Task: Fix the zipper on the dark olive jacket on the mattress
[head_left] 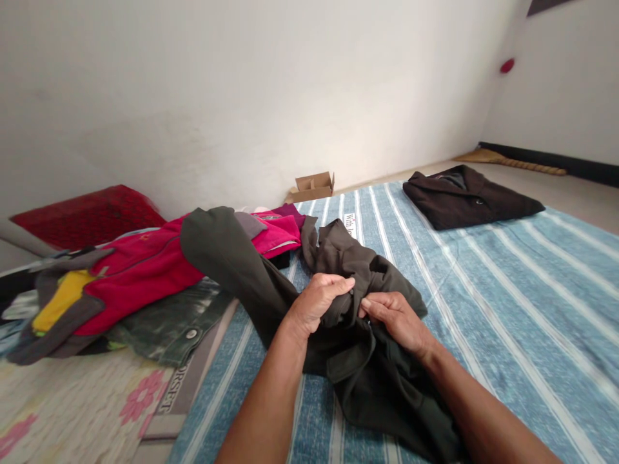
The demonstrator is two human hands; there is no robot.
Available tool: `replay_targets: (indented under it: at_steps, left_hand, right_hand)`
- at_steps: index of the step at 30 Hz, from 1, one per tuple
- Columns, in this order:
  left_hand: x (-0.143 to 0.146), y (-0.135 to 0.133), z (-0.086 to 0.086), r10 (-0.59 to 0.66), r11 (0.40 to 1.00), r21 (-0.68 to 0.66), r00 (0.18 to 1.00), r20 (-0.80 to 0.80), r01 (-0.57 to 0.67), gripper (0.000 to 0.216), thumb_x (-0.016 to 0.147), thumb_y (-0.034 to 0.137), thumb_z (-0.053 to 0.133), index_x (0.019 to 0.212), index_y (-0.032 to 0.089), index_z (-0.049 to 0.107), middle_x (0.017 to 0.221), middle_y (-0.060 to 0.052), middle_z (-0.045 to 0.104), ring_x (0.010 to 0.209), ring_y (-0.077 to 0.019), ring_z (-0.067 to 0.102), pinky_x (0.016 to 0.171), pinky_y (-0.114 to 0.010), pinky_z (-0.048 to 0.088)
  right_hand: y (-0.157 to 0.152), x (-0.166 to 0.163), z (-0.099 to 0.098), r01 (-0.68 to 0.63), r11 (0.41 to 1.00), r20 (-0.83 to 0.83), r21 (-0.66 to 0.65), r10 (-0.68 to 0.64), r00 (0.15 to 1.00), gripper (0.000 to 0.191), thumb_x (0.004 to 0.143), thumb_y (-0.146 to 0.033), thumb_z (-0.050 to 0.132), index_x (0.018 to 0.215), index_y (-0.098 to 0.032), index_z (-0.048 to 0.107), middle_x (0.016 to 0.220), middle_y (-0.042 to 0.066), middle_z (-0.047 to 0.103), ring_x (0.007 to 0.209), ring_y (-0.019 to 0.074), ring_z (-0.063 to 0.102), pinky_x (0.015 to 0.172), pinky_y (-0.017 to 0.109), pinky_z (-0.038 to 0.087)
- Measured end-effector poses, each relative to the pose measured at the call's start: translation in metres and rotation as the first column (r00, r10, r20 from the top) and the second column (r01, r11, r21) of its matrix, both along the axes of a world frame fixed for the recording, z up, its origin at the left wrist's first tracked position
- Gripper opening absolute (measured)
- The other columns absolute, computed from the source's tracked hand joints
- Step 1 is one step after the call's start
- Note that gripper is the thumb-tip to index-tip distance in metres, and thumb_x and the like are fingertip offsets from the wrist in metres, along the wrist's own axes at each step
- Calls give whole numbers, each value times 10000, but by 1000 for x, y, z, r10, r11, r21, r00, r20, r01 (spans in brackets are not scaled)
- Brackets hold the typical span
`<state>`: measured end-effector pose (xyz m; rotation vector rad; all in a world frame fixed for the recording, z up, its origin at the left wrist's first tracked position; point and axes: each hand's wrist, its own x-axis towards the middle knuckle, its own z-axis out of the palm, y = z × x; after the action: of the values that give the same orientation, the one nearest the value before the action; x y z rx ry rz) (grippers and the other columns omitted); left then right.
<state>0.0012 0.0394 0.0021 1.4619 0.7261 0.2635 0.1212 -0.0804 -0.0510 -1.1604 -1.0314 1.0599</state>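
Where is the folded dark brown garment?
In the head view, the folded garment lies at right on the blue striped sheet, beyond the right hand.

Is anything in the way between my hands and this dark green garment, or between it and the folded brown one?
Nothing visible: the left hand and right hand grip the dark green garment directly. Between it and the folded brown garment, only the striped sheet shows.
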Motion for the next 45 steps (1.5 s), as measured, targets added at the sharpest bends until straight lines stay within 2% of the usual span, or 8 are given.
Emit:
replay_targets:
  at_steps: [3,8,17,22,30,33,38,45]
  left_hand:
    - [2,0,3,13,1000,7,1000,-12,-13,366,662,480,693,579,142,576,528,2,536,450,-95,439,441,-208,308]
    - [7,-6,9,27,960,281,998,-61,-8,436,665,479,666,468,166,435,451,64,320,429,-61,269,414,-214,170]
    - [16,-8,8,-34,886,448,982,-185,115,440,699,473,602,462,173,383,473,58,276,457,-70,247,437,-231,145]
    - [19,-10,13,-32,908,409,986,-163,96,436,709,476,602,477,173,391,475,60,281,449,-65,251,431,-221,155]
    - [10,-10,8,-96,852,523,990,105,27,162,749,294,639,776,154,562,653,39,512,582,-90,466,546,-193,363]
    - [2,-15,10,-112,728,685,983,144,-17,49,773,199,607,778,164,574,779,-6,587,706,-123,555,627,-215,418]
    - [-7,-31,20,-151,404,915,985,77,-9,134,793,78,534,773,167,630,1000,-71,604,983,-171,575,870,-281,422]
    - [-2,-47,14,-4,264,965,1000,14,-12,124,763,70,562,673,147,598,988,-112,630,968,-218,587,857,-334,455]
  right_hand:
    - [1,-3,1,57,998,6,30,-57,998,416,817,-542,512,668,-158,570,536,-52,350,508,84,286,488,230,233]
    - [5,-11,-7,175,983,-46,52,-172,984,393,753,-509,617,621,-171,467,540,-58,348,510,73,276,468,222,222]
    - [3,-9,-6,347,924,316,161,-381,869,210,794,-259,476,606,-168,462,575,-33,405,548,82,349,524,222,293]
    - [4,-7,-2,301,953,-11,41,-301,954,227,749,-315,526,588,-167,466,518,-54,341,491,65,258,450,213,205]
    - [3,-6,2,252,966,-313,-56,-257,914,220,663,-317,625,553,-152,530,482,-44,420,451,61,291,442,217,193]
    - [2,-6,5,246,967,-338,-69,-254,906,195,645,-304,627,559,-145,553,475,-42,433,447,60,301,442,216,198]
    - [2,-6,9,235,970,-314,-64,-243,918,189,634,-295,623,541,-146,551,464,-45,431,438,56,299,437,213,203]
    - [1,-6,6,253,967,-217,-11,-249,944,205,669,-295,617,543,-153,538,473,-47,417,454,60,302,427,207,215]
